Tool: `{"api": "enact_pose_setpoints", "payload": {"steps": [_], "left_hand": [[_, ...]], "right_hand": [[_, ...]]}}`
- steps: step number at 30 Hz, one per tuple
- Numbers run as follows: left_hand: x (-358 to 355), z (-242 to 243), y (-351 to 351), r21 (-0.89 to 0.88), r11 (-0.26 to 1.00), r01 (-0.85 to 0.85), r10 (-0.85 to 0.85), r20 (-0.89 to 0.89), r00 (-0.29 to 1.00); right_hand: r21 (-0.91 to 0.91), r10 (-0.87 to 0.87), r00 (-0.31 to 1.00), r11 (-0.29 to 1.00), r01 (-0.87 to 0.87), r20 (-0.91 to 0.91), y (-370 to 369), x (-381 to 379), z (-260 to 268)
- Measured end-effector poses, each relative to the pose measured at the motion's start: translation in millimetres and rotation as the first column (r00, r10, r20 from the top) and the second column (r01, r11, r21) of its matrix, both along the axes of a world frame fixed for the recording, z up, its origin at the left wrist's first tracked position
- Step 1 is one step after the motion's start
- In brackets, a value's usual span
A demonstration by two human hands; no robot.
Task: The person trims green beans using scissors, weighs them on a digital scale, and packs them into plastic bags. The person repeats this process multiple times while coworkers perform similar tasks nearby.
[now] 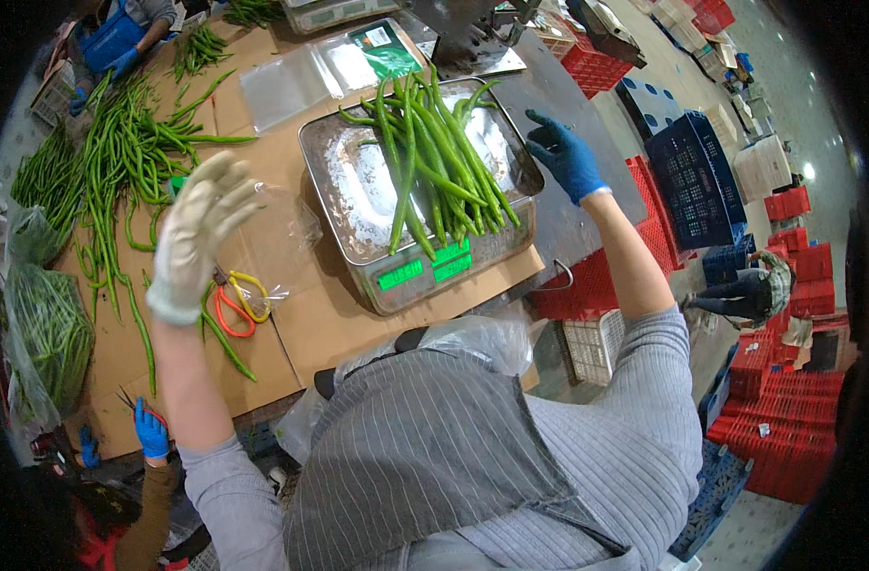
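Long green peppers [434, 157] lie in a loose bundle on the steel pan of a digital scale [341, 207], whose green displays are lit. My left hand [204, 225], in a whitish glove, is raised over the cardboard-covered table with its fingers apart, left of the scale and holding nothing. To the right of the pan, my right hand [564, 151], in a blue glove, hangs with fingers spread and nothing in it. Scissors with one red and one yellow handle [236, 314] rest on the cardboard below my left hand. A large pile of long green peppers [124, 150] spreads at the left.
Clear plastic bags [288, 93] lie behind the scale, a filled bag [49, 342] at the far left. Co-workers' blue-gloved hands show at upper left [124, 63] and lower left, one with scissors [131, 401]. Red crates [784, 428] and a dark blue crate [695, 178] stand right.
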State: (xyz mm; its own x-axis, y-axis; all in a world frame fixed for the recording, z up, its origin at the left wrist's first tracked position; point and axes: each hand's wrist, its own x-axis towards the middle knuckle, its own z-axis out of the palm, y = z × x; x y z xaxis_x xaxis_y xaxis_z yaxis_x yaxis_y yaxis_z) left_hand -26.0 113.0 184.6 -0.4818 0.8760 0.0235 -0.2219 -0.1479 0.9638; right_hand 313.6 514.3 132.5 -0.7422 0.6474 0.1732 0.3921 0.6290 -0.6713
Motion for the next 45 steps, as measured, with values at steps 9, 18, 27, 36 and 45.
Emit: {"api": "enact_pose_setpoints", "payload": {"steps": [9,18,27,36,45], "left_hand": [[37,-46,100,-0.274,0.955,-0.11,-0.1,-0.648,0.755],[60,-50,163,-0.008,1.0,-0.014,-0.013,-0.917,-0.398],[66,-77,209,0.12,0.967,0.225,0.163,-0.969,-0.183],[60,-56,192,0.209,0.965,0.16,0.204,-0.978,0.049],[44,89,153,0.129,0.985,0.117,-0.001,-0.67,0.742]], "right_hand": [[0.16,0.091,0.989,0.981,-0.11,0.119,-1,-9,9],[0.628,0.372,0.812,0.515,-0.584,0.45,-24,-43,18],[0.613,0.555,0.826,0.619,-0.491,0.101,-42,-94,-4],[0.352,0.507,0.804,0.847,-0.399,-0.309,-85,-136,-1],[-0.227,0.401,0.748,0.782,-0.58,-0.529,-103,-160,134]]}}
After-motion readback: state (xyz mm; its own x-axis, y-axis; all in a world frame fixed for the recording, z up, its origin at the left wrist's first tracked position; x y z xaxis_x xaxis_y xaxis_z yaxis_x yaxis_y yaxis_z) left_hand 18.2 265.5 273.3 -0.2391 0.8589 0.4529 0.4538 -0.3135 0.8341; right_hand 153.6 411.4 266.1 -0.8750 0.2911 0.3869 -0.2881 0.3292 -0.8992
